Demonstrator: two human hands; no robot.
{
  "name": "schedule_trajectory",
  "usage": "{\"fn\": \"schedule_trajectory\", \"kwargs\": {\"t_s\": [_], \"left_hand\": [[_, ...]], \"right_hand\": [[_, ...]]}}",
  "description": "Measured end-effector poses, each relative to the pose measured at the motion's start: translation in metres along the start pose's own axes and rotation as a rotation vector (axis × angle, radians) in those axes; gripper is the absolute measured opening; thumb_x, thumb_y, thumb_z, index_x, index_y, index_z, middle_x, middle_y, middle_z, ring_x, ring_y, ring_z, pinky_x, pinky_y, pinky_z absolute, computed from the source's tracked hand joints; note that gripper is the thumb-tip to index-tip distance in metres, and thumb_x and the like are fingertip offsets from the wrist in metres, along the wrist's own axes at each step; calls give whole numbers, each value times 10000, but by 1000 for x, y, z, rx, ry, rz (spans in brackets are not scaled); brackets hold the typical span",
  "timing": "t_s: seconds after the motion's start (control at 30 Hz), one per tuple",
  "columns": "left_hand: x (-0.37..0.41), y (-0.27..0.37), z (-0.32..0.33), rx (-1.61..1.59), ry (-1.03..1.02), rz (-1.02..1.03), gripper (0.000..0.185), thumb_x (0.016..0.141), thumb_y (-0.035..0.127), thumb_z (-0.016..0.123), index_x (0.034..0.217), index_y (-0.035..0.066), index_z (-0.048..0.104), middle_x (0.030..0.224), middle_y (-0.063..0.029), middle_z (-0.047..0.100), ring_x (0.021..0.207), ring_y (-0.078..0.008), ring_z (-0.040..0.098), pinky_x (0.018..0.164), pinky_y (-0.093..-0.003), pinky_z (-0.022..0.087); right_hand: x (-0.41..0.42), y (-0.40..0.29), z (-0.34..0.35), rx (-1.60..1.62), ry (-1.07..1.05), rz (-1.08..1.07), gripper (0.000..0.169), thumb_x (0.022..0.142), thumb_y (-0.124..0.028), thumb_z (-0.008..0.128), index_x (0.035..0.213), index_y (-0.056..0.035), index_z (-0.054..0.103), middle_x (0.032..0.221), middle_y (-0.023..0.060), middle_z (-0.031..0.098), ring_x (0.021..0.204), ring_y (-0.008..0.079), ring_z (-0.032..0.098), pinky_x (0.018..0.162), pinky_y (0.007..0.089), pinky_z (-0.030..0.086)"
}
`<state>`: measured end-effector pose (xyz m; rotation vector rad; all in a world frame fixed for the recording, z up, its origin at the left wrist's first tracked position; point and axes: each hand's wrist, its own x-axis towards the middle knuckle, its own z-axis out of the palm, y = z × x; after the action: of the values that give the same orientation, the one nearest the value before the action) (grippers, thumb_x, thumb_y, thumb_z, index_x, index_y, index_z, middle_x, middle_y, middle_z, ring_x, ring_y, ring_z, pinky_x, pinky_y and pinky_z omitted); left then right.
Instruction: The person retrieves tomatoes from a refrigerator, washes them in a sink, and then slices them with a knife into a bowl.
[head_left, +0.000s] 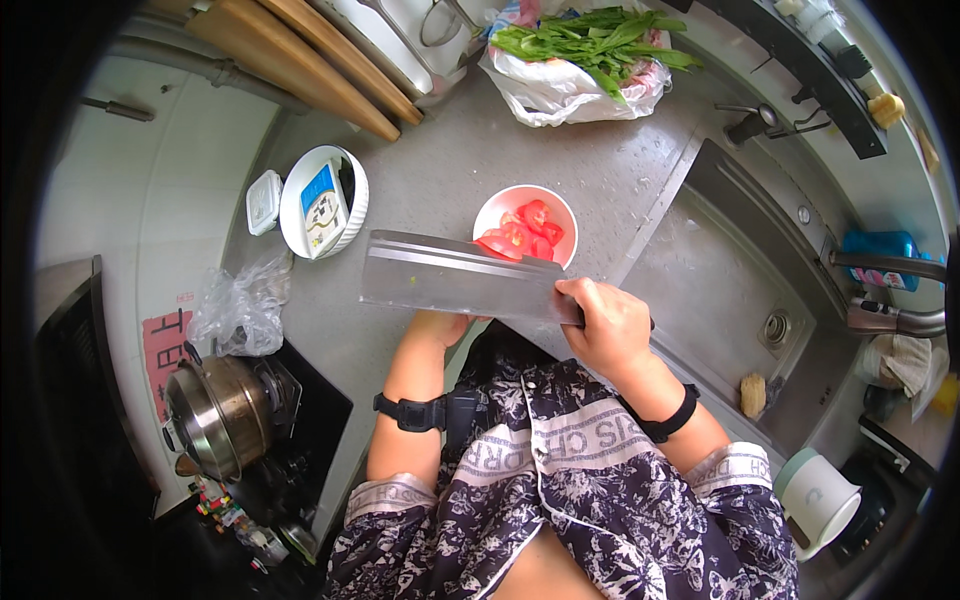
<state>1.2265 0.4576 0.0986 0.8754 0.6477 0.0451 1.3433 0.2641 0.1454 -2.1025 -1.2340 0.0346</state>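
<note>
My right hand (609, 319) grips the handle of a wide cleaver (457, 289), its blade pointing left across the view. My left hand (448, 327) is below the blade, which hides most of its fingers, so whether it holds anything is unclear. Just beyond the cleaver stands a white bowl (487, 204) with several cut tomato pieces (536, 217) inside. From above, the blade overlaps the bowl's near rim; contact between them cannot be judged.
A white ribbed bowl (360, 202) holding a package and a lidded plastic box (264, 202) are at the left. Leafy greens (592, 45) lie on a plastic bag (555, 97) at the back. A steel sink (720, 247) is at right, a metal pot (225, 412) on the stove at left.
</note>
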Motion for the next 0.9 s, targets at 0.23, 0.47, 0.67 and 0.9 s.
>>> {"fn": "schedule_trajectory", "kwargs": {"t_s": [0.23, 0.47, 0.67, 0.9], "left_hand": [[14, -26, -31, -408, -329, -63, 432, 900, 371, 555, 1205, 66, 531, 1028, -62, 635, 822, -180, 643, 690, -314, 559], [8, -25, -35, 538, -245, 608, 524, 794, 236, 740, 1233, 45, 527, 1221, -92, 583, 1069, -182, 573, 925, -314, 467], [7, -12, -8, 132, -344, 436, 337, 838, 231, 688, 1110, 79, 558, 1020, -54, 596, 940, -200, 572, 883, -319, 458], [10, 4, -6, -454, -466, -452, 583, 856, 550, 524, 1137, 40, 541, 732, -149, 568, 446, -125, 400, 277, -177, 274]], "right_hand": [[12, -11, -7, 14, 1, -57, 307, 630, -21, 655, 918, -104, 591, 721, 55, 640, 627, 254, 630, 549, 346, 494], [2, 7, -14, -45, -7, -61, 283, 631, -20, 652, 897, -101, 598, 685, 55, 623, 603, 248, 617, 531, 343, 481], [13, -7, -8, -36, 47, -139, 243, 649, -90, 668, 872, -122, 577, 625, 26, 564, 562, 214, 587, 495, 343, 453], [5, 14, -6, -25, 27, -14, 295, 656, -69, 649, 932, -124, 559, 673, 34, 613, 623, 234, 632, 525, 347, 483]]}}
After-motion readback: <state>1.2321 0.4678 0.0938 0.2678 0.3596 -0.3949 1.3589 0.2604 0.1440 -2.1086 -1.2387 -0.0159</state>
